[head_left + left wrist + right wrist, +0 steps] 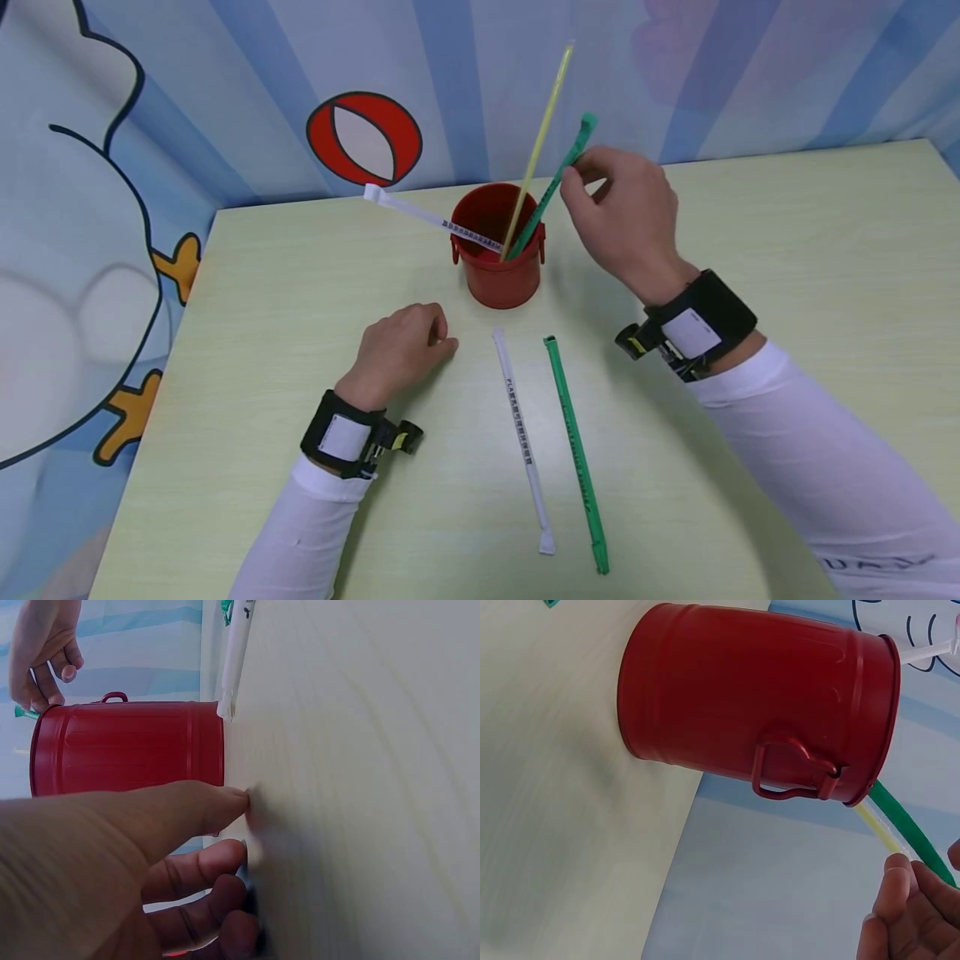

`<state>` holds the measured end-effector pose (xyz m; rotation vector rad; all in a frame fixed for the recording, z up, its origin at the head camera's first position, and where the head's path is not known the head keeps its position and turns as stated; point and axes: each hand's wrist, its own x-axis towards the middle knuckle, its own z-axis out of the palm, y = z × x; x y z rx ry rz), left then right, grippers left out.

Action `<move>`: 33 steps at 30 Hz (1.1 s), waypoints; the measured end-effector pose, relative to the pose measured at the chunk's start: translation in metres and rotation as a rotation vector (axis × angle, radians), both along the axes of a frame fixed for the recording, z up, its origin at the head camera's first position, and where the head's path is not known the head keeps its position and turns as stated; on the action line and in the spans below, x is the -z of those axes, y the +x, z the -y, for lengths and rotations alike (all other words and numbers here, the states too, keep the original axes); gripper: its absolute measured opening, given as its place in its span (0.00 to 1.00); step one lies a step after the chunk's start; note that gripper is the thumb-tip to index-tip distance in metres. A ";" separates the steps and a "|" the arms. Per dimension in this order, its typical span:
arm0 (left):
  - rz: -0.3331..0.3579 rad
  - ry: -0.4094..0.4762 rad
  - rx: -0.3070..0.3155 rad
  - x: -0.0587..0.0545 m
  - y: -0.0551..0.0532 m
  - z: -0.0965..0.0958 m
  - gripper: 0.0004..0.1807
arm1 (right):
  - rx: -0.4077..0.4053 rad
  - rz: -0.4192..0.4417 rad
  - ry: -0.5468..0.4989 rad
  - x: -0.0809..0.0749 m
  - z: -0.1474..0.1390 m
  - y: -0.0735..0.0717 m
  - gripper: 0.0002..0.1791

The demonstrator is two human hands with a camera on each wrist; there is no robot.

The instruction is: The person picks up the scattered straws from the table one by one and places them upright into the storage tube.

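Note:
My right hand [626,212] is at the right of a red bucket [502,279], thumb and forefinger pinching a green wrapped straw [573,154] whose lower end is inside the bucket. A yellow straw [545,117] in a clear wrapper stands beside it, and a white wrapped straw [408,208] leans out to the left over the rim. In the right wrist view, the fingertips [897,885] are by the green straw [907,825]. Nothing is in my left hand [401,350], which lies low over the table in front of the bucket with loosely curled fingers.
Another white wrapped straw [521,433] and another green wrapped straw [577,458] lie side by side on the pale table [810,333], between my forearms. A printed blue striped cloth [495,92] hangs behind the table. The bucket has small side handles [795,769].

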<state>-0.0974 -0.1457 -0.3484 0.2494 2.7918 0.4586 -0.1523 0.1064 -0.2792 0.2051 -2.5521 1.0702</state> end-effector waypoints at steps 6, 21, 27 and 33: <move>0.002 -0.006 -0.001 0.000 0.000 -0.001 0.10 | 0.002 0.027 0.001 0.007 -0.009 0.004 0.20; 0.006 -0.013 -0.009 -0.001 0.000 -0.001 0.10 | -0.157 0.440 0.260 0.035 -0.042 0.032 0.20; 0.012 -0.011 -0.013 0.000 0.000 -0.001 0.10 | -0.255 0.612 0.382 0.049 -0.045 0.043 0.21; 0.019 -0.011 -0.019 -0.001 0.001 -0.002 0.10 | -0.267 0.628 0.394 0.057 -0.045 0.048 0.20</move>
